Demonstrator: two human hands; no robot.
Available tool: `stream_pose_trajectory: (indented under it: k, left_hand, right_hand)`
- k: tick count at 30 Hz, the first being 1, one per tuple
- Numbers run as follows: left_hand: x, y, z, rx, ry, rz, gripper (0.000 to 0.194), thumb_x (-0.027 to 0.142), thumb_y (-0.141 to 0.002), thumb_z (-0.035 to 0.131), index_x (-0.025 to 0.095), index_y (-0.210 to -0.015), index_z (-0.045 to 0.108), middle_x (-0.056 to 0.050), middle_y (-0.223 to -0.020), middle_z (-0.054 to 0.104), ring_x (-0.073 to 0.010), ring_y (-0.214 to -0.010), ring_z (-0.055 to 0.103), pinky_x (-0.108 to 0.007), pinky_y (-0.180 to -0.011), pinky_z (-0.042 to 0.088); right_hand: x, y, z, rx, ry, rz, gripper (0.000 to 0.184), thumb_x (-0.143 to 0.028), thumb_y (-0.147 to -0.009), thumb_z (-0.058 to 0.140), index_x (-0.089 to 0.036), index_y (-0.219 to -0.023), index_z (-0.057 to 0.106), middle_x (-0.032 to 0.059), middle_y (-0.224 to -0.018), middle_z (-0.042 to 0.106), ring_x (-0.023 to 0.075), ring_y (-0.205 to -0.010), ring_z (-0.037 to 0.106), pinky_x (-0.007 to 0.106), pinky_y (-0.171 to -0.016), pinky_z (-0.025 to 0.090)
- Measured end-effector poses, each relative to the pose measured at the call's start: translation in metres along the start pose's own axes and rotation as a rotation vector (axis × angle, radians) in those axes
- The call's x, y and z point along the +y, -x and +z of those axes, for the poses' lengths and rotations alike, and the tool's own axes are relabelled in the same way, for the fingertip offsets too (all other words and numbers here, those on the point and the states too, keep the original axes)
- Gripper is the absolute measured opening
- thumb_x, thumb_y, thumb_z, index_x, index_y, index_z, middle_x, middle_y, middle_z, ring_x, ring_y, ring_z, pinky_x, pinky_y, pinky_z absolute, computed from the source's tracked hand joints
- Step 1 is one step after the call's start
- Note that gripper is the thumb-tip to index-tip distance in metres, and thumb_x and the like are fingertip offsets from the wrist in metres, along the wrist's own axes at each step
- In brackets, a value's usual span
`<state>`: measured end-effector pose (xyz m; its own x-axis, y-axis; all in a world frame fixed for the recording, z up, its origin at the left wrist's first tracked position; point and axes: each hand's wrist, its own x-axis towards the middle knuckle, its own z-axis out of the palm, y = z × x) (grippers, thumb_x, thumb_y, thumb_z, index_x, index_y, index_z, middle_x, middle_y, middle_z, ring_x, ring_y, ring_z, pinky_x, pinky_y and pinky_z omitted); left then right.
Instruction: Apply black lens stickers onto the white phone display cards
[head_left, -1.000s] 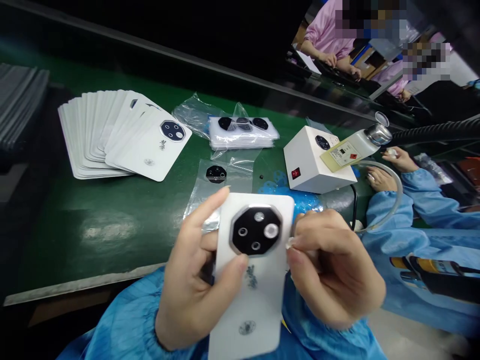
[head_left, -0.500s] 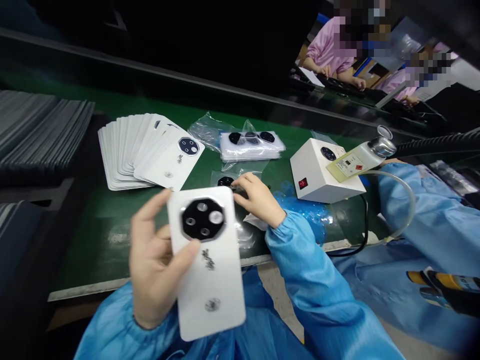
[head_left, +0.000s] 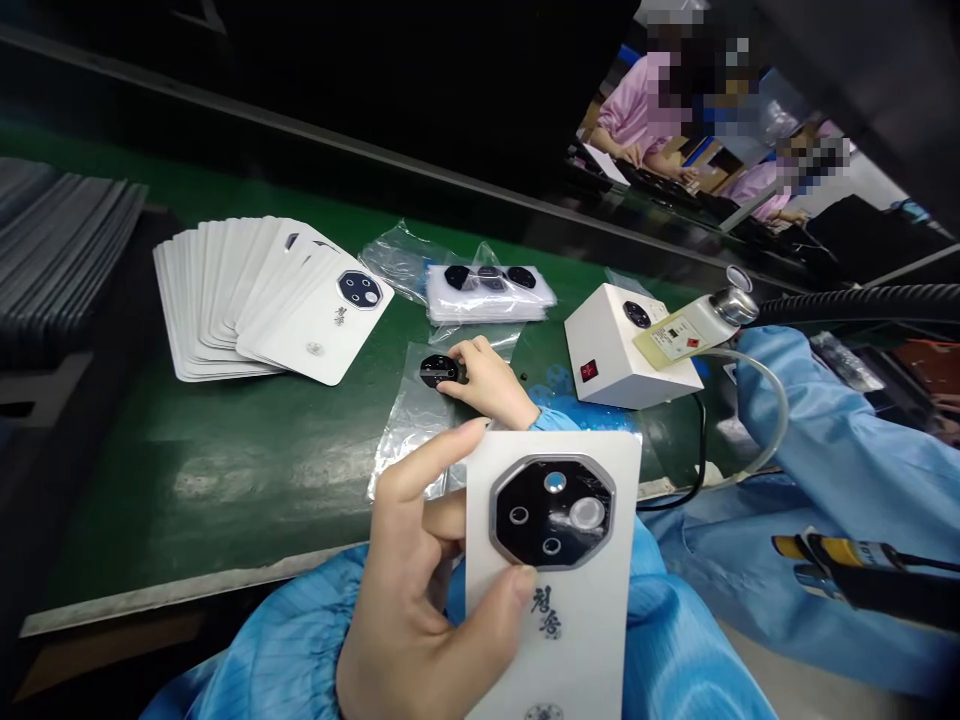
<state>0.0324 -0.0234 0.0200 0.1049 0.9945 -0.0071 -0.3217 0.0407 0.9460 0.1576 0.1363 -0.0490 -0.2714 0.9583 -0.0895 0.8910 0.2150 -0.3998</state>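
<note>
My left hand [head_left: 435,590] grips a white phone back cover [head_left: 585,640] close to the camera, thumb on its face and fingers at its edge. The cover carries a black octagonal camera panel with ringed lens holes, dark lettering and a round emblem. Farther back, my right hand [head_left: 491,385] has thumb and finger closed at the edge of a black lens cover [head_left: 433,372]. That piece is at a clear plastic sheet [head_left: 405,430] on the green bench. My right forearm is partly hidden behind the phone back cover.
Fanned white phone back covers [head_left: 225,300] lie at left, near racked grey panels [head_left: 67,250]. Behind my right hand is a packed stack of lens covers [head_left: 491,300]. At right stand a white box with a red switch [head_left: 630,350], a bottle [head_left: 682,330] and a co-worker's blue sleeve [head_left: 810,390].
My left hand has brought the phone back cover nearer and to the right. The black lens cover now shows more fully beside my right fingers. The camera view has shifted slightly.
</note>
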Motion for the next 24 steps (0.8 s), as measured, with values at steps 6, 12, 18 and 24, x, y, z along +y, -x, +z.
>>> stream_pose_trajectory:
  k: [6,12,18,24]
  left_hand:
    - [0.0047,0.0024,0.0017,0.000,-0.026,-0.009,0.060,0.014,-0.077,0.059,0.038,-0.127,0.038,0.005,-0.077,0.069,-0.0125,-0.057,0.065,-0.022,-0.050,0.055]
    - [0.0011,0.0004,0.0024,0.014,0.019,-0.038,0.057,0.021,-0.074,0.063,0.036,-0.126,0.042,0.004,-0.070,0.069,-0.0151,-0.052,0.064,-0.024,-0.043,0.052]
    - [0.0004,-0.0005,0.0023,0.010,0.021,-0.063,0.058,0.023,-0.074,0.062,0.035,-0.127,0.042,0.003,-0.070,0.068,-0.0164,-0.053,0.065,-0.026,-0.045,0.053]
    - [0.0012,-0.0001,0.0040,0.050,0.017,-0.096,0.057,0.025,-0.072,0.064,0.035,-0.125,0.045,0.000,-0.085,0.070,-0.0167,-0.055,0.065,-0.028,-0.049,0.057]
  right_hand:
    - [0.0002,-0.0011,0.0003,-0.014,-0.022,0.019,0.035,-0.031,-0.075,0.064,-0.019,-0.103,0.048,0.0029,-0.102,0.045,0.0135,-0.081,0.051,0.029,-0.075,0.043]
    - [-0.0015,0.0002,-0.0005,-0.021,-0.032,0.025,0.033,-0.030,-0.075,0.063,-0.019,-0.102,0.047,0.0033,-0.103,0.045,0.0134,-0.079,0.051,0.029,-0.074,0.043]
    - [-0.0017,0.0003,0.0000,-0.009,-0.033,0.011,0.034,-0.029,-0.075,0.064,-0.019,-0.102,0.045,0.0051,-0.105,0.045,0.0167,-0.087,0.052,0.032,-0.076,0.043]
    - [-0.0030,0.0017,-0.0005,0.013,-0.048,-0.015,0.034,-0.027,-0.075,0.063,-0.019,-0.100,0.042,0.0056,-0.104,0.045,0.0180,-0.094,0.051,0.032,-0.078,0.043]
